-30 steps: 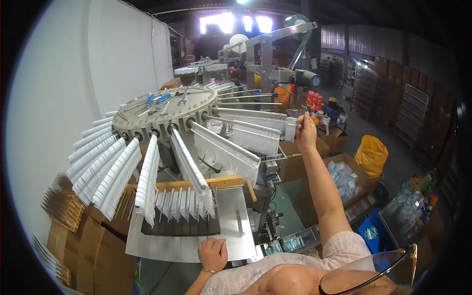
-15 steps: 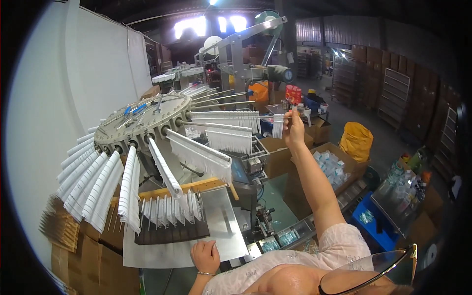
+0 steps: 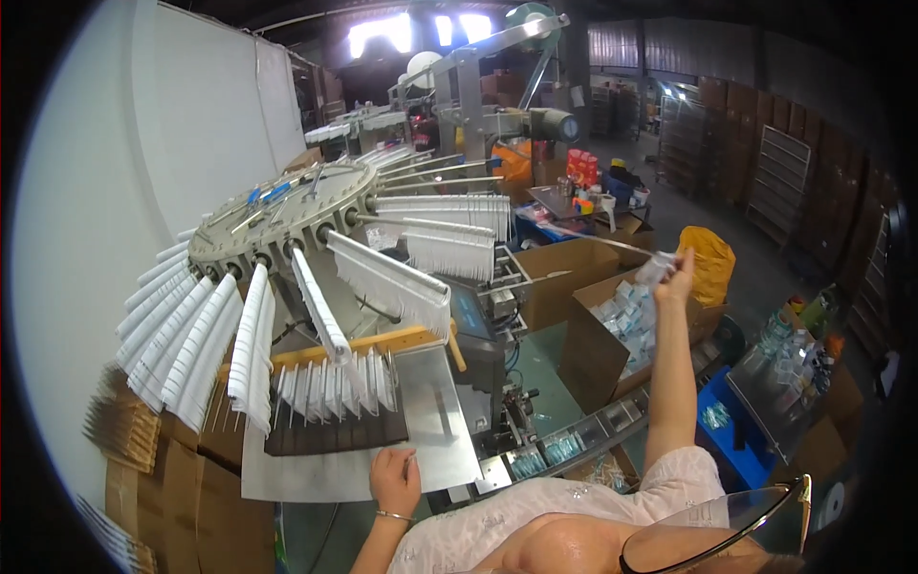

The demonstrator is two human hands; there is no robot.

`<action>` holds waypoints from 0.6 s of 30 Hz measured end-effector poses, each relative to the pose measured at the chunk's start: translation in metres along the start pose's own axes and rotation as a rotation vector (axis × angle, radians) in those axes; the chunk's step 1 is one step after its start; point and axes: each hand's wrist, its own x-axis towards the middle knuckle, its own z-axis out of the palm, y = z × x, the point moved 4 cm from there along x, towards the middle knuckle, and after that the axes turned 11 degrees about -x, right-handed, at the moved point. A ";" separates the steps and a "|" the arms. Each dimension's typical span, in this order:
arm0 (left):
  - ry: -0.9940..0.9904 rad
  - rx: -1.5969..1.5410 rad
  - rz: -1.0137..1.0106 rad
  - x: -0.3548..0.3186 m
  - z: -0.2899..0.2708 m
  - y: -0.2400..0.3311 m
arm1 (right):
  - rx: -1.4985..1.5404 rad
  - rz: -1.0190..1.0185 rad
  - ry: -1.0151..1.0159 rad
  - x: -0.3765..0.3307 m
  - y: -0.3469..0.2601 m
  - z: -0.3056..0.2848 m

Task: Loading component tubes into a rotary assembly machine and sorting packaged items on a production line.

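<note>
My right hand (image 3: 675, 279), arm stretched far out to the right, is closed on the end of a thin rod (image 3: 612, 241). A small bunch of white pieces (image 3: 656, 269) hangs by its fingers, blurred. Beneath that hand stands an open carton of small white-and-teal packets (image 3: 626, 320). Close to my body, my left hand (image 3: 394, 478) is curled at the near edge of a metal sheet (image 3: 445, 421); whether it holds anything is hidden. On that sheet sits a dark rack (image 3: 335, 429) with a row of upright white pieces.
A large round turntable (image 3: 287, 206) at left carries many radiating rods hung with white pieces (image 3: 382, 282). A conveyor (image 3: 598, 426) with teal packets runs before me. At right are a yellow sack (image 3: 708, 263), a blue tray (image 3: 732, 430) and a cluttered table (image 3: 789, 383).
My right hand has swung right and down, away from the turntable's rods to above the carton, taking the rod and white bunch along. My left hand has shifted slightly, fingers turned upward.
</note>
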 end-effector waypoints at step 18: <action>0.083 -0.952 -0.295 0.184 0.091 0.026 | -0.016 -0.158 -0.096 -0.125 -0.005 0.028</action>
